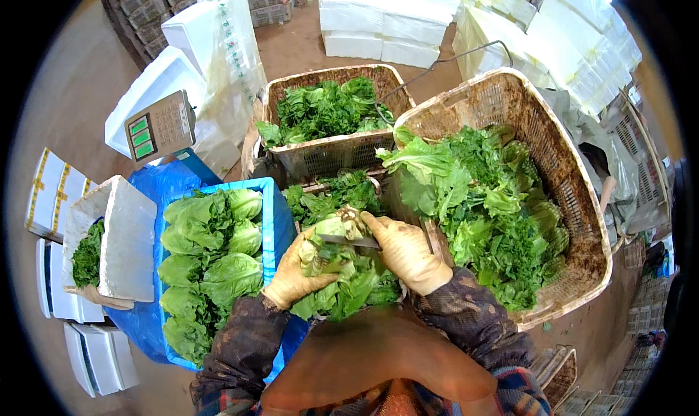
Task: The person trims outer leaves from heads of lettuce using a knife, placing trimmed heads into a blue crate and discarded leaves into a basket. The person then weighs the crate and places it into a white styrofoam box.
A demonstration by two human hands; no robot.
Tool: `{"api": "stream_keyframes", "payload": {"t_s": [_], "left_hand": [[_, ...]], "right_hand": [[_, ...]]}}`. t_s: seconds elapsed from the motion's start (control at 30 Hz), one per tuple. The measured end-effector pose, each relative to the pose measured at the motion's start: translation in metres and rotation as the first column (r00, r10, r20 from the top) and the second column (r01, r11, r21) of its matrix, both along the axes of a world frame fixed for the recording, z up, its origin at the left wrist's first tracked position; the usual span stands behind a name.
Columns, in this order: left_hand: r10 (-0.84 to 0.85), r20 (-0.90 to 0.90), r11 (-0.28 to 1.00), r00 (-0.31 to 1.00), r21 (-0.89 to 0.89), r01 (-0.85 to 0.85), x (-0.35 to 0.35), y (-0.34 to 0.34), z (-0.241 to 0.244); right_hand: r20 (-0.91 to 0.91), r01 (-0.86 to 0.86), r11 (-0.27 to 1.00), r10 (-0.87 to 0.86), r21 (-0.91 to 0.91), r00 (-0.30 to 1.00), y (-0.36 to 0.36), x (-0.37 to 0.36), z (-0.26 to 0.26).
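Observation:
A head of leafy lettuce [341, 285] is held by my gloved left hand [299, 269], its cut root end turned up and away from me. My gloved right hand [407, 249] grips a knife, whose blade [349, 241] lies across the stem part. The knife's handle is hidden in the fist. Beneath and beyond the hands are loose green leaves [355, 197] in a container. Left of them, heads of lettuce [232, 276] lie in rows in a blue-lined box [267, 219]. To the right, a large dirty plastic basket [587, 197] holds more leafy greens [480, 208].
Another basket [333, 143] with greens stands ahead, a bent metal rod [437, 62] beside it. A digital scale display [161, 126] rises at the left, near a foam box [128, 241] with leaves. White foam boxes [382, 28] are stacked on the floor farther off.

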State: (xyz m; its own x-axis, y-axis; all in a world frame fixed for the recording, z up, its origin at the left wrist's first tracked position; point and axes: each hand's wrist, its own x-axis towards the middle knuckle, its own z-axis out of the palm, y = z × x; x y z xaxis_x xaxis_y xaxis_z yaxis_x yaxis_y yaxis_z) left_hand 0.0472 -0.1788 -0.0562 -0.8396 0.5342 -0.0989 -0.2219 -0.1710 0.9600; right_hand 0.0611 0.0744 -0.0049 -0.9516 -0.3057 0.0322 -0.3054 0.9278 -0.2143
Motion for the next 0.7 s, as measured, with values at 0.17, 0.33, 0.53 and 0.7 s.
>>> {"api": "stream_keyframes", "payload": {"t_s": [0.17, 0.33, 0.53, 0.7], "left_hand": [[-0.123, 0.039, 0.992, 0.992, -0.031, 0.125, 0.024, 0.001, 0.006], [-0.174, 0.027, 0.985, 0.984, 0.004, 0.174, 0.021, 0.003, 0.013], [-0.213, -0.073, 0.957, 0.974, -0.214, 0.193, -0.045, 0.049, 0.035], [0.123, 0.084, 0.959, 0.989, 0.248, -0.141, -0.070, 0.044, 0.013]], "right_hand": [[-0.166, 0.092, 0.995, -0.095, -0.027, 0.982, 0.004, 0.006, -0.024], [0.200, 0.427, 0.904, -0.415, -0.020, 0.888, 0.071, -0.009, -0.049], [0.485, 0.467, 0.273, -0.005, -0.841, 0.875, 0.053, -0.008, -0.050], [0.502, 0.651, -0.626, 0.434, -0.429, 0.748, 0.086, -0.002, -0.104]]}}
